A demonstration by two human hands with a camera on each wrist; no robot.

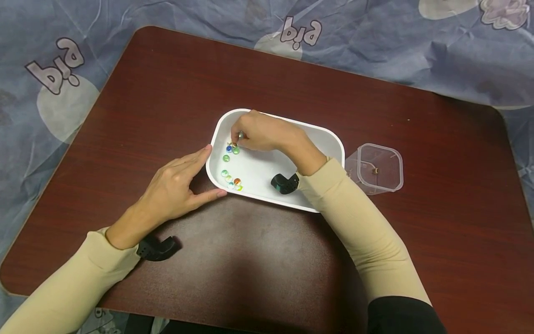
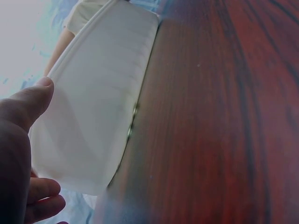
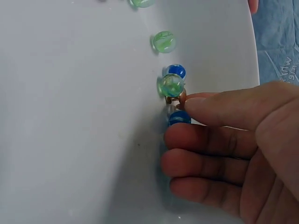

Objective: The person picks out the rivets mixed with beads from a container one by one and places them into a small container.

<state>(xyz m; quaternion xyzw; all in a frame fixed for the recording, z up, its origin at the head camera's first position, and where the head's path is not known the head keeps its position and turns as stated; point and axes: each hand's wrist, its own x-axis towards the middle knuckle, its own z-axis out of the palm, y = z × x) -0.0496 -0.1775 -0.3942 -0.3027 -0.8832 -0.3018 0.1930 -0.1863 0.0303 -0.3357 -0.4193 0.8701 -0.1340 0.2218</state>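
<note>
The right hand [image 1: 267, 132] bends over the upper left part of the tray [image 1: 263, 171]. Its fingers are curled, and thumb and forefinger come narrowly together at a small gold thing [image 3: 173, 99] among the marbles [image 3: 164, 42]; whether they already pinch it, one cannot tell. A blue marble [image 3: 179, 117] lies close under the thumb. The left hand [image 1: 168, 188] is spread wide, its fingers and thumb touching the tray's left end, probably to steady it.

Other marbles lie along the left side of the tray. Just beside its right end, on the worktop [image 1: 187, 79], is a clear box [image 1: 402, 171] with another little gold piece [image 1: 375, 170] inside.

The step in hand seems to be picking a small thing out from the marbles. The next move calls for a fine, sure pinch, then a gentle lift, because round marbles may roll.
</note>
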